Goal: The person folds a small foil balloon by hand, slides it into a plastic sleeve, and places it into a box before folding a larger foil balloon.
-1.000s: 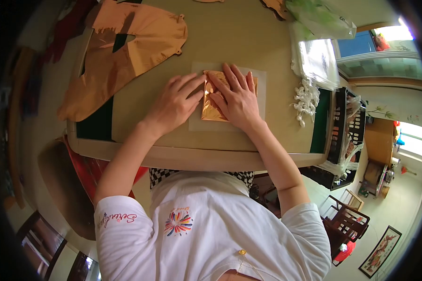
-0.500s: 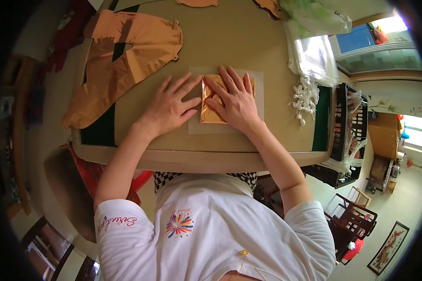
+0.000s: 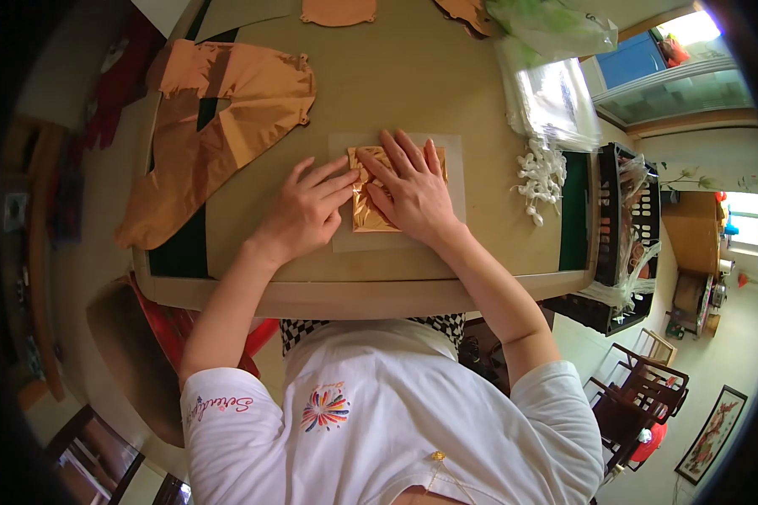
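Note:
A shiny copper-coloured foil folded into a square (image 3: 369, 220) lies on a translucent flat sheet (image 3: 396, 243) on the table. My right hand (image 3: 413, 192) lies over the foil's middle and right side, palm down with the fingers spread. Beside the foil's left edge is my left hand (image 3: 305, 210), its fingertips at the upper left corner and its fingers partly curled and apart, with nothing seen in them. To the left, a large flat copper foil piece (image 3: 227, 118) with small tabs is spread out.
Clear plastic bags (image 3: 552, 101) and a bundle of white strings (image 3: 541, 178) lie on the table's right side. More copper pieces (image 3: 338, 10) are at the far edge. A black crate (image 3: 630, 227) stands beyond the table's right edge (image 3: 588, 282).
The whole view has shifted slightly. My left hand's fingers have curled in more near the foil's left edge. My right hand still rests on the foil.

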Tool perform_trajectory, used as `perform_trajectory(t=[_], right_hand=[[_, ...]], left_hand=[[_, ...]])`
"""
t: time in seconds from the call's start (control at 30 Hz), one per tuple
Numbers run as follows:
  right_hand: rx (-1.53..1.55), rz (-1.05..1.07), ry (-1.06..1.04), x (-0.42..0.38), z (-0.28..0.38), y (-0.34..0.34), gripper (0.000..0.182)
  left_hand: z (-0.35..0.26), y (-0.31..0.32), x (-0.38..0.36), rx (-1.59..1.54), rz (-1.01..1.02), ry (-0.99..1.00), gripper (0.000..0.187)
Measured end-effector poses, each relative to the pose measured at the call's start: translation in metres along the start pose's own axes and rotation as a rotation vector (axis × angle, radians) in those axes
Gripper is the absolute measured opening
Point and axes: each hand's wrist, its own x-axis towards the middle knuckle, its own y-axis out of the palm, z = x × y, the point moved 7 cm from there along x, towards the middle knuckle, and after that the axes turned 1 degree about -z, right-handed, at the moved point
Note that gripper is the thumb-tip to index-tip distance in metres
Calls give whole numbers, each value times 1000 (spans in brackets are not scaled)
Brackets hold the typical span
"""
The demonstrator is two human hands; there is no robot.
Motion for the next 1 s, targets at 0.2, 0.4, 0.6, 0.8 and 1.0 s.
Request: perform_trajectory(t=[0.2,0.4,0.6,0.8,1.0], right_hand=[[8,-51,-9,1,1,-3,50],[3,15,11,1,0,-1,49],[8,13,5,0,-1,0,49],[18,-2,-107,0,3,-7,38],[34,-16,-94,15,9,-3,31]], left_hand=[[-25,-4,9,35,-220,-174,34],[-42,19,-8,271,-140,-299,40],[-48,25,-7,319,-122,-274,28],[-46,26,-5,280,-120,-269,27],[-46,27,-5,297,-148,-262,28]])
